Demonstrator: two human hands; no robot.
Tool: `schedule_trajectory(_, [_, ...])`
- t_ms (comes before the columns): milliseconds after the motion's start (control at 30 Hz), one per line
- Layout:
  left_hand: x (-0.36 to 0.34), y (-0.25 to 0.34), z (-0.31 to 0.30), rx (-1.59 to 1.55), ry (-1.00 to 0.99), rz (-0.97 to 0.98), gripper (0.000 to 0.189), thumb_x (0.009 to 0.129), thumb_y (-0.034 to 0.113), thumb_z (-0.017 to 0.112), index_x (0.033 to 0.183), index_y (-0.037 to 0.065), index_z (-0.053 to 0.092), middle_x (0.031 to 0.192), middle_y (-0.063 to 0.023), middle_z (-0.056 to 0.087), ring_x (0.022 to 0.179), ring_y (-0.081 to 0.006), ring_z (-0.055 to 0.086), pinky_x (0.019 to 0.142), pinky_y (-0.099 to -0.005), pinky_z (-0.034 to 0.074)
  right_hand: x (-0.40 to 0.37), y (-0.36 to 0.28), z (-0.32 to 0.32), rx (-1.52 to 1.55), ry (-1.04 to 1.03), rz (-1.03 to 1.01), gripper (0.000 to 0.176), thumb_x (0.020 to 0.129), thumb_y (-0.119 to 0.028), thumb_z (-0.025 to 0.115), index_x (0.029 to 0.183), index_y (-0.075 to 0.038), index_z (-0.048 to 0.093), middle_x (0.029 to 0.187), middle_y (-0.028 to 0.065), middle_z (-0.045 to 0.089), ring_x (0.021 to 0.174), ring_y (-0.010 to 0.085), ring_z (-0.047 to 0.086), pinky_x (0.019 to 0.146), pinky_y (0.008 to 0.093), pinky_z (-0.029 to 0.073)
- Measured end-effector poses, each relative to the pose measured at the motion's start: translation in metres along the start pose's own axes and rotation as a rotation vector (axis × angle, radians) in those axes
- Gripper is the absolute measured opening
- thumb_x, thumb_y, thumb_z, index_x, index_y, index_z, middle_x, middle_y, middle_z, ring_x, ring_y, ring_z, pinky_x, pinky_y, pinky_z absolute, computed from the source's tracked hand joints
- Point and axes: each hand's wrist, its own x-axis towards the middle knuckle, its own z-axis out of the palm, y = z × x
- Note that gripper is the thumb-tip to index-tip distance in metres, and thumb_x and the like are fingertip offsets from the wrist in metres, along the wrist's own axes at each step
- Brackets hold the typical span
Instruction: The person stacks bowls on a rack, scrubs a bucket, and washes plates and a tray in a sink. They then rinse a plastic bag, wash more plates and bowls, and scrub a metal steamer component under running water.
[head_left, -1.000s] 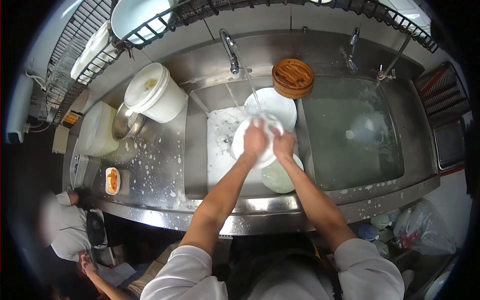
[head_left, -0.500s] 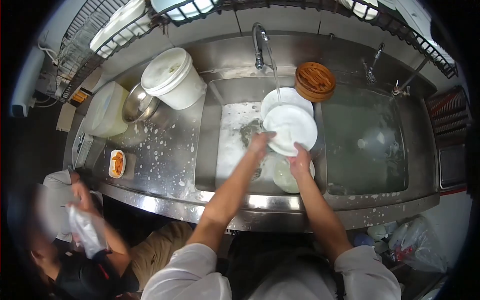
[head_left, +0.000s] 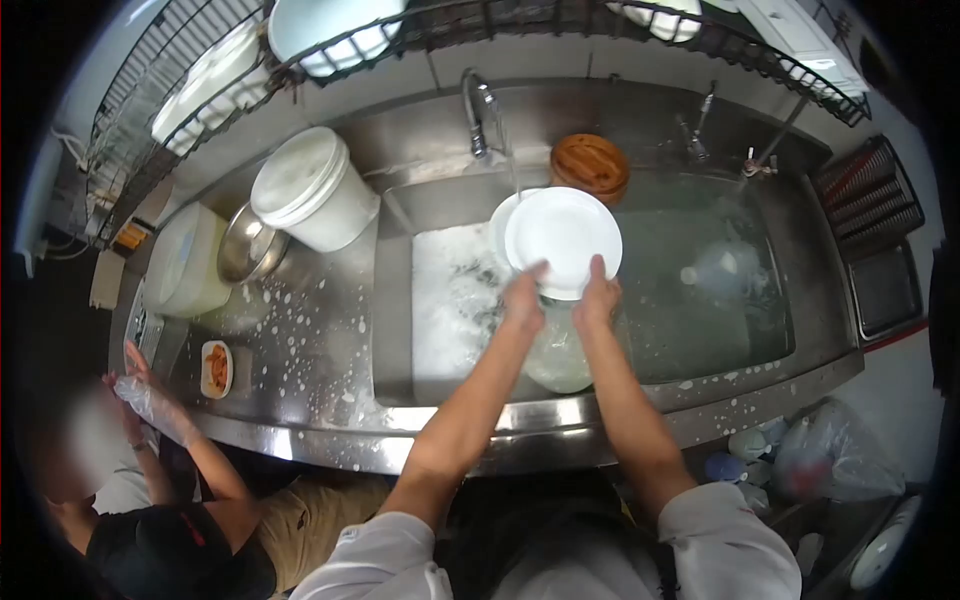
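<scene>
A round white plate (head_left: 563, 240) is held tilted over the left sink basin. My right hand (head_left: 598, 298) grips its lower right rim, thumb on the upper face and fingers underneath. My left hand (head_left: 524, 302), slightly blurred, is closed at the lower left rim with its fingers partly hidden. Another white plate (head_left: 499, 232) shows behind the held one, mostly covered by it. Below the hands, a pale greenish round dish (head_left: 560, 355) sits in the basin.
Water runs from the faucet (head_left: 477, 115) behind the plates. A round bamboo steamer (head_left: 590, 168) stands at the back, near the water-filled right basin (head_left: 700, 310). On the left counter are a white bucket (head_left: 318, 195), a metal bowl (head_left: 250, 245) and a small food dish (head_left: 216, 369). A co-worker (head_left: 190, 530) is at lower left.
The plate has come up off the stack toward me, and both hands have moved with it. My view has shifted slightly right. The co-worker's hands in plastic have moved up and left.
</scene>
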Motion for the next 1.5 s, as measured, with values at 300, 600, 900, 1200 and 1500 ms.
schedule_trajectory(300, [-0.040, 0.071, -0.002, 0.311, -0.185, -0.189, 0.028, 0.086, 0.023, 0.065, 0.104, 0.003, 0.058, 0.089, -0.0082, 0.064, 0.075, -0.0178, 0.064, 0.059, -0.0299, 0.052, 0.143, -0.032, -0.189, 0.211, 0.216, 0.162, 0.042, 0.093, -0.023, 0.056, 0.129, -0.003, 0.048, 0.121, 0.0130, 0.058, 0.105, 0.0268, 0.060, 0.087, 0.0429, 0.052])
schedule_trajectory(600, [-0.060, 0.054, -0.055, 0.362, -0.142, -0.232, 0.026, 0.087, 0.020, 0.062, 0.105, 0.004, 0.053, 0.089, -0.0108, 0.062, 0.074, -0.0221, 0.063, 0.057, -0.0340, 0.052, 0.154, 0.027, -0.222, 0.399, 0.037, 0.182, 0.045, 0.090, -0.016, 0.058, 0.132, -0.006, 0.046, 0.128, 0.0118, 0.052, 0.112, 0.0269, 0.053, 0.092, 0.0425, 0.047])
schedule_trajectory(900, [-0.054, 0.088, -0.100, 0.354, -0.122, -0.259, 0.025, 0.084, 0.020, 0.064, 0.103, 0.006, 0.055, 0.086, -0.0088, 0.062, 0.073, -0.0221, 0.063, 0.058, -0.0359, 0.052, 0.275, -0.121, -0.379, -0.530, 0.106, 0.161, 0.040, 0.082, -0.016, 0.063, 0.113, 0.007, 0.054, 0.106, 0.0193, 0.062, 0.093, 0.0309, 0.062, 0.080, 0.0415, 0.050])
schedule_trajectory(1200, [-0.035, 0.143, -0.092, 0.386, -0.159, -0.104, 0.025, 0.085, 0.021, 0.064, 0.104, 0.005, 0.058, 0.089, -0.0074, 0.063, 0.076, -0.0205, 0.063, 0.058, -0.0346, 0.052, 0.019, -0.471, -0.126, -1.059, 0.307, -1.552, 0.042, 0.085, 0.007, 0.041, 0.123, -0.004, 0.056, 0.119, 0.0204, 0.059, 0.113, 0.0337, 0.056, 0.096, 0.0388, 0.043])
schedule_trajectory(1500, [-0.059, 0.185, -0.077, 0.381, -0.146, 0.083, 0.029, 0.085, 0.019, 0.063, 0.108, 0.004, 0.055, 0.092, -0.0080, 0.063, 0.078, -0.0213, 0.064, 0.059, -0.0348, 0.052, 0.060, -0.554, 0.024, -2.092, -0.071, -2.137, 0.051, 0.080, -0.003, 0.050, 0.130, -0.017, 0.050, 0.124, 0.0142, 0.056, 0.114, 0.0300, 0.053, 0.102, 0.0432, 0.038])
